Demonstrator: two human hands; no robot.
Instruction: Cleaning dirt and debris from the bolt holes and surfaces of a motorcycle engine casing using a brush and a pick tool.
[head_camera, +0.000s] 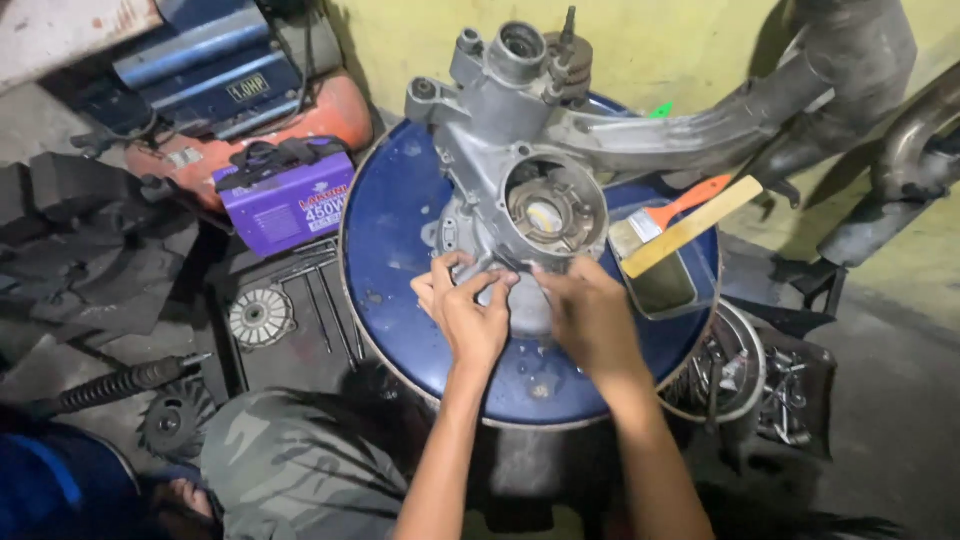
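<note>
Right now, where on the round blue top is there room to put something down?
The blue drum top is bare on its left side, between its rim and the grey engine casing, and along the near edge below both hands. The right side is crowded by the metal tray and paintbrush.

Engine casing's (520, 190) near edge behind both hands, unseen.

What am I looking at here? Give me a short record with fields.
Setting: workshop floor, seen from above
Work surface: blue drum top
Main thing: grey metal engine casing lying on the drum
Left hand: fingers on the casing's near edge
Right hand: fingers on the same edge
Nearby: paintbrush resting across a small tray; purple box-shaped machine on the floor
</note>
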